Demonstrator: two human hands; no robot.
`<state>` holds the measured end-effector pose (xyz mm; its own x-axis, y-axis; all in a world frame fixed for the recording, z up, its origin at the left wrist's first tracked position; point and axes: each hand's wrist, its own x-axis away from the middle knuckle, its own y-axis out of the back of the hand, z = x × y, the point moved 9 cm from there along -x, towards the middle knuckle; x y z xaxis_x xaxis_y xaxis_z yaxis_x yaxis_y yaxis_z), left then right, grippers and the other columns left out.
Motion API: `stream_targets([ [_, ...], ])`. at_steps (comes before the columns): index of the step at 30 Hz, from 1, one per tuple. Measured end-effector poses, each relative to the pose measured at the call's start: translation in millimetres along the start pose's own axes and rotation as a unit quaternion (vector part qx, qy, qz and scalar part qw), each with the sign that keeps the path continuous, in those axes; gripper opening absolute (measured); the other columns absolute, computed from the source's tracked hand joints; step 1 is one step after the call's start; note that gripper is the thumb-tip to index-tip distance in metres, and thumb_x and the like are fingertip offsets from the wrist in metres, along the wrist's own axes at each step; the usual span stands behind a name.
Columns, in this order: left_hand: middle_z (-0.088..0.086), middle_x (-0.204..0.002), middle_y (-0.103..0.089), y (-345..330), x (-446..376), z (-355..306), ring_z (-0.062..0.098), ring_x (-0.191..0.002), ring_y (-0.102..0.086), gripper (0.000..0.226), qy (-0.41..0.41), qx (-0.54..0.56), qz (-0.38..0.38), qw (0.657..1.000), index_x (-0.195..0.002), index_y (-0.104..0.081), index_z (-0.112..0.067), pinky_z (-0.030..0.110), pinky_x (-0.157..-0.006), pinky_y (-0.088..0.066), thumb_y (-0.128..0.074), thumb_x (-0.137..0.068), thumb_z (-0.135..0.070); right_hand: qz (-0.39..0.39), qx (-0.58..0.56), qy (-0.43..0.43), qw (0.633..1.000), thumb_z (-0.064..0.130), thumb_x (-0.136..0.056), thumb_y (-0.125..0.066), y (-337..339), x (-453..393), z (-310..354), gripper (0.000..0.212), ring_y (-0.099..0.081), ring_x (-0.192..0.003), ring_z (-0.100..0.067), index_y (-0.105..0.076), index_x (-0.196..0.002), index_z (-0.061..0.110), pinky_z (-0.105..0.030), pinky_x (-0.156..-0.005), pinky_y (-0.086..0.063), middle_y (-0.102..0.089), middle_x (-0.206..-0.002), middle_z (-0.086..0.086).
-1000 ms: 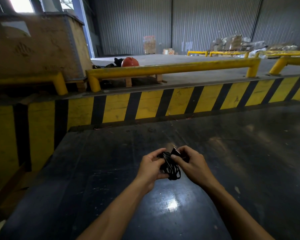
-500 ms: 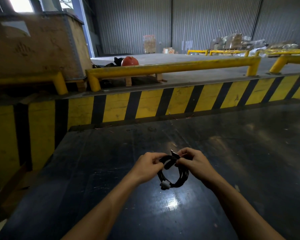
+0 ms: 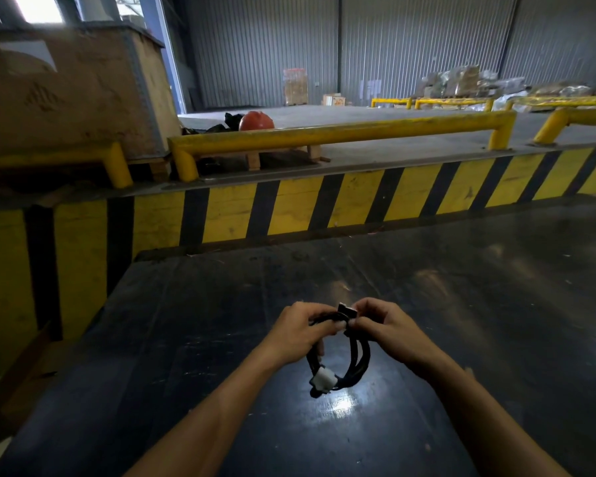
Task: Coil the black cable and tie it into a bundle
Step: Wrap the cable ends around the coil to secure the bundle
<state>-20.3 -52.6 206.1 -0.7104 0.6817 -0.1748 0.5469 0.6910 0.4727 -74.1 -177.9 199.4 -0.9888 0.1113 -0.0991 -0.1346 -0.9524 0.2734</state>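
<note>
Both hands are raised side by side above a dark, scuffed work surface (image 3: 193,339); the left hand (image 3: 298,333) and right hand (image 3: 384,327) meet at the top of the black cable (image 3: 356,363), thumbs and forefingers touching. The left hand is closed on the upper left of the coil, its thumb pressed over the strands; the right hand pinches the top of the bundle, where a short black tab (image 3: 344,309) (strap or plug end, cannot tell which) stands up between the fingertips. The cable hangs below the hands as several loose loops, clear of the surface; a white connector (image 3: 324,378) sits at the bottom left of the loop, beneath the left hand. Beyond the hands runs a yellow-and-black striped barrier (image 3: 289,208); above it a yellow rail (image 3: 341,132); to the far left, a wooden crate (image 3: 66,94).
</note>
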Motion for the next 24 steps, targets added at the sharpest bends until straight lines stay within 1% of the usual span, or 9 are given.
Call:
stream_targets([
  [2, 0.009, -0.081, -0.073, -2, -1, 4, 0.014, -0.049, -0.062, 0.016, 0.013, 0.004, 0.005, 1.0, -0.1, -0.073, -0.02, 0.024, -0.047, -0.051, -0.068, -0.085, -0.023, -0.013, 0.07, 0.045, 0.996, 0.016, -0.089, -0.062, 2, 2, 9, 0.009, -0.068, -0.081, -0.015, -0.069, -0.093, 0.012, -0.026, -0.073, -0.054, -0.072, -0.087, -0.008],
  [5, 0.008, -0.079, -0.071, -5, -2, 11, 0.015, -0.046, -0.06, 0.016, 0.038, 0.018, -0.001, 0.999, -0.097, -0.074, -0.016, 0.024, -0.046, -0.05, -0.07, -0.083, -0.023, -0.06, 0.158, 0.11, 0.979, 0.015, -0.088, -0.063, 3, 6, 24, 0.01, -0.065, -0.069, -0.009, -0.073, -0.091, 0.014, -0.021, -0.062, -0.051, -0.071, -0.078, 0.0],
  [9, 0.005, -0.074, -0.068, -6, -5, 22, 0.015, -0.044, -0.058, 0.01, 0.078, 0.046, -0.005, 0.996, -0.09, -0.073, -0.017, 0.025, -0.044, -0.048, -0.071, -0.083, -0.024, -0.107, 0.211, 0.152, 0.96, 0.016, -0.087, -0.065, 1, 11, 34, 0.011, -0.062, -0.068, -0.005, -0.074, -0.093, 0.013, -0.023, -0.063, -0.05, -0.068, -0.077, 0.006],
  [11, 0.006, -0.074, -0.068, -6, -5, 26, 0.015, -0.043, -0.057, 0.011, 0.096, 0.058, -0.008, 0.994, -0.089, -0.073, -0.015, 0.026, -0.044, -0.047, -0.071, -0.082, -0.025, -0.099, 0.208, 0.157, 0.96, 0.018, -0.087, -0.065, -2, 12, 33, 0.012, -0.063, -0.072, -0.005, -0.074, -0.093, 0.013, -0.023, -0.066, -0.051, -0.069, -0.08, 0.006],
  [14, 0.016, -0.084, -0.071, -4, -4, 33, 0.015, -0.045, -0.058, 0.011, 0.11, 0.041, -0.018, 0.993, -0.091, -0.072, -0.013, 0.027, -0.045, -0.049, -0.069, -0.084, -0.021, -0.067, 0.212, 0.143, 0.964, 0.029, -0.083, -0.069, -8, 11, 27, 0.02, -0.066, -0.082, -0.008, -0.073, -0.096, 0.015, -0.025, -0.072, -0.054, -0.072, -0.088, 0.002],
  [18, 0.017, -0.084, -0.072, -5, -3, 41, 0.021, -0.057, -0.063, 0.01, 0.127, 0.025, -0.026, 0.991, -0.091, -0.072, -0.011, 0.029, -0.049, -0.052, -0.067, -0.083, -0.015, -0.04, 0.229, 0.122, 0.965, 0.039, -0.078, -0.072, -11, 8, 21, 0.024, -0.063, -0.077, -0.005, -0.072, -0.093, 0.02, -0.023, -0.067, -0.052, -0.069, -0.082, 0.009],
  [21, 0.011, -0.078, -0.07, -7, -2, 43, 0.014, -0.05, -0.06, 0.011, 0.126, 0.028, -0.011, 0.992, -0.089, -0.072, -0.012, 0.025, -0.047, -0.049, -0.072, -0.081, -0.02, -0.032, 0.217, 0.122, 0.968, 0.028, -0.084, -0.068, -11, 5, 18, 0.014, -0.065, -0.072, -0.001, -0.074, -0.094, 0.019, -0.016, -0.061, -0.05, -0.068, -0.076, 0.011],
  [22, 0.01, -0.076, -0.069, -8, -1, 43, 0.015, -0.05, -0.06, 0.011, 0.125, 0.033, -0.008, 0.992, -0.088, -0.072, -0.012, 0.025, -0.047, -0.049, -0.073, -0.08, -0.02, -0.037, 0.217, 0.12, 0.968, 0.024, -0.086, -0.065, -11, 5, 16, 0.013, -0.065, -0.071, -0.002, -0.074, -0.094, 0.017, -0.016, -0.06, -0.05, -0.069, -0.076, 0.009],
  [24, 0.009, -0.076, -0.068, -11, -1, 44, 0.018, -0.054, -0.06, 0.014, 0.128, 0.053, -0.005, 0.99, -0.089, -0.072, -0.012, 0.026, -0.049, -0.05, -0.074, -0.08, -0.022, -0.062, 0.222, 0.117, 0.966, 0.02, -0.088, -0.062, -9, 3, 15, 0.013, -0.065, -0.066, -0.006, -0.073, -0.091, 0.014, -0.023, -0.06, -0.052, -0.07, -0.074, 0.004],
])
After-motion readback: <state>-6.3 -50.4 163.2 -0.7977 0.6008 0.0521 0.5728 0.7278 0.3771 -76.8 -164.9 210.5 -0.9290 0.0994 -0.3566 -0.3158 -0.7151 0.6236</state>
